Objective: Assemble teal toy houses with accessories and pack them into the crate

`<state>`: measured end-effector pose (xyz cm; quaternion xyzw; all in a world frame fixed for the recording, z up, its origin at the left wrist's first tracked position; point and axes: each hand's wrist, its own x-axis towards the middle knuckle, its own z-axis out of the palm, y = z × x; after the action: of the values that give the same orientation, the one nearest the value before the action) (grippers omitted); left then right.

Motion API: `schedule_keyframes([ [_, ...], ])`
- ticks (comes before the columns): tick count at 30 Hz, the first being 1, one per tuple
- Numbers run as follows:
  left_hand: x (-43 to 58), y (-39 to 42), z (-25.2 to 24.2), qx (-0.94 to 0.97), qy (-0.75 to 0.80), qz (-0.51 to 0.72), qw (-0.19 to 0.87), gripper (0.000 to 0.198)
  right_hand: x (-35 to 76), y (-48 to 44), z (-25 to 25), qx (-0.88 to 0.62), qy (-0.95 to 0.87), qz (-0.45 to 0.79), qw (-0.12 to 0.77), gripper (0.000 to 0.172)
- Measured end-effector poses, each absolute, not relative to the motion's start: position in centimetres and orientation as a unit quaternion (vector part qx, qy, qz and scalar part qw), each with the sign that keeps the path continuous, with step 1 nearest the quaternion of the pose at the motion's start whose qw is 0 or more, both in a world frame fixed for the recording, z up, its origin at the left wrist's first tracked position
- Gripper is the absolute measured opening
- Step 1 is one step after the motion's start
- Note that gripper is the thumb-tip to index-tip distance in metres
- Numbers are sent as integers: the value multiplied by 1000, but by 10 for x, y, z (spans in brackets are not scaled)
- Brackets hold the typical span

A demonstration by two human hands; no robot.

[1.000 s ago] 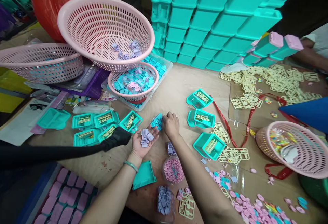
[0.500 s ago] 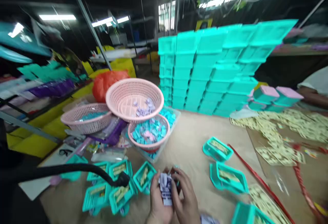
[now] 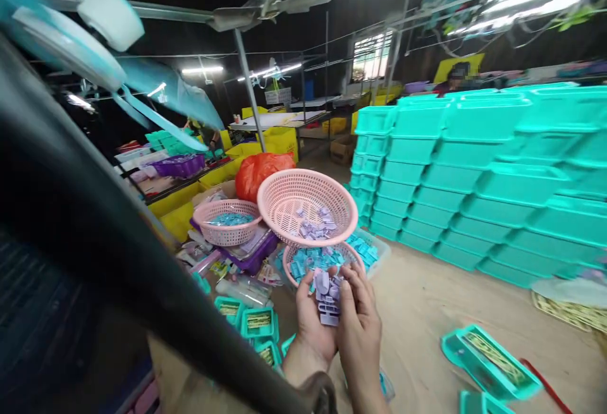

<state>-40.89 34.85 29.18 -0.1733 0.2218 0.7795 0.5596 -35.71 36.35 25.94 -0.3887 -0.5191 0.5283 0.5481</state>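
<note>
A small heap of lavender plastic pieces (image 3: 328,303) lies cupped between both hands, in front of the pink baskets. My left hand (image 3: 310,332) is palm up beneath the heap, its fingers curled around the pieces. My right hand (image 3: 363,319) closes in from the right side, fingers bent against the same heap. Just beyond is a pink basket (image 3: 288,270) of turquoise pieces, partly covered by my fingers. Above it a larger pink basket (image 3: 275,202) sits tilted, with more lavender pieces inside.
A black bar (image 3: 156,256) crosses the near left. Teal boxes (image 3: 258,332) with pale yellow pieces stand beside my left forearm; another teal box (image 3: 521,389) lies at right. A tall stack of teal bins (image 3: 455,180) lines the table's back. A person (image 3: 459,79) is behind it.
My view has swung left, and the black bar now fills the near left. Both hands, still cupping the lavender pieces, have moved forward to the lower pink basket.
</note>
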Motion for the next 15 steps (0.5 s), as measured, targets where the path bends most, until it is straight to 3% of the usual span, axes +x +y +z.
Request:
schedule_keyframes([
  [8, -465, 317, 282, -98, 220, 816, 525, 36, -405, 357, 253, -341, -608, 550, 461, 27],
  [11, -467, 320, 289, -82, 259, 826, 495, 36, -416, 356, 261, -346, -580, 546, 496, 20],
  [15, -477, 345, 321, -85, 296, 826, 473, 35, -431, 367, 292, -336, -566, 517, 547, 27],
])
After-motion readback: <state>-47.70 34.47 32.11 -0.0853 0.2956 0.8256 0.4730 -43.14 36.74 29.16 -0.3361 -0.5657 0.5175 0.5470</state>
